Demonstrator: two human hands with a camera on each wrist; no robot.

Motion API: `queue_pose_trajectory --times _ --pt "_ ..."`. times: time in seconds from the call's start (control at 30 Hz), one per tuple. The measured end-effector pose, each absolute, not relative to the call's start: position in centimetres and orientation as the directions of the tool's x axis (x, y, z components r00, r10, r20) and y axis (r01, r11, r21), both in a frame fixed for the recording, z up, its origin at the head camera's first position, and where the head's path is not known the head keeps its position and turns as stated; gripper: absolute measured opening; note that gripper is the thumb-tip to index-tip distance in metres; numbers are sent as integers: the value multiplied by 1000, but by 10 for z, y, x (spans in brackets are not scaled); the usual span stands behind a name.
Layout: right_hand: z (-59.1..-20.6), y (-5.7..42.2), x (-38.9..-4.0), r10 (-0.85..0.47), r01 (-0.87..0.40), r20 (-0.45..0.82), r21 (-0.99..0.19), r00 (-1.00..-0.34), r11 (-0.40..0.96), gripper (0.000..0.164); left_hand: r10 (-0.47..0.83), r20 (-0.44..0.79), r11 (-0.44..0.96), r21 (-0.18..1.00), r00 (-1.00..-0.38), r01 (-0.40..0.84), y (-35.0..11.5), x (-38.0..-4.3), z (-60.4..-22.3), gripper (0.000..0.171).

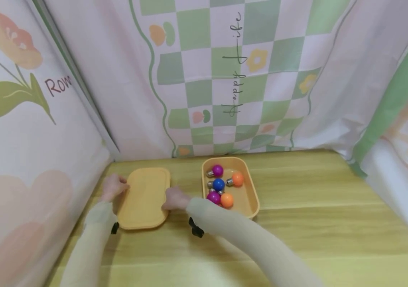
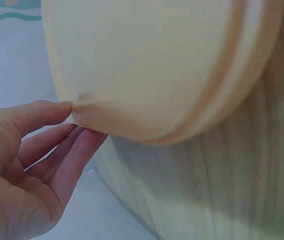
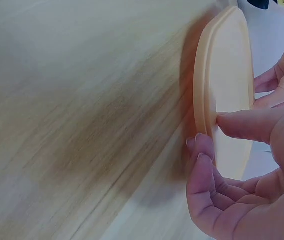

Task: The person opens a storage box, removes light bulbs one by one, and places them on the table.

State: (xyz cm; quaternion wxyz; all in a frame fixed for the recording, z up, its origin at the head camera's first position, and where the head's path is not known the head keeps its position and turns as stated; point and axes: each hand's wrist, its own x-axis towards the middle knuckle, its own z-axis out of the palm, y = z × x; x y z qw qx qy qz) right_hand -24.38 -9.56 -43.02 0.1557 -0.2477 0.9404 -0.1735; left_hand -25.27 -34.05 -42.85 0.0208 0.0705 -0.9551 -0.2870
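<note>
So both hands are on the same thing here, a flat yellow-orange rounded-rectangle lid, plastic by the look of it (image 1: 144,199), sitting left of centre in the lower half of the head view. The person's left hand (image 1: 113,187) has its grip pinching the lid's left edge, thumb on top and fingers tucked underneath, which you can see nicely in the left wrist view. The right hand (image 1: 176,198) has its grip pinching the opposite edge, thumb on the upper face and curled fingers at the rim. The wrist views show the lid's edge up off the pale wood-grain worktop (image 1: 304,191), with a shadow under it, but I can't tell if any part is touching down. Just right of the right hand, near the middle of the frame, there's a matching yellow-orange rounded box (image 1: 241,197), with the right arm's cream sleeve (image 1: 250,239) crossing in front of its lower left corner. Inside, mostly toward the left side, are glossy round bulbs with silvery screw bases: two purple (image 1: 217,171), one blue (image 1: 218,184) and two orange (image 1: 237,179). Behind it all hangs a green-and-white checked curtain (image 1: 225,59) reading "Happy Life", upper middle of the frame
</note>
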Motion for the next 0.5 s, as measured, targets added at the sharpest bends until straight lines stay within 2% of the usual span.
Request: queue_pose_trajectory --times 0.3,0.5 --pt "-438 -106 -246 -501 -408 -214 -363 -838 838 25 -187 -8 828 537 -982 -162 -342 -253 -436 31" --pt "-439 -111 -245 -496 -406 -220 -352 -840 844 28 -191 7 864 477 -982 -165 -343 -254 -438 30"
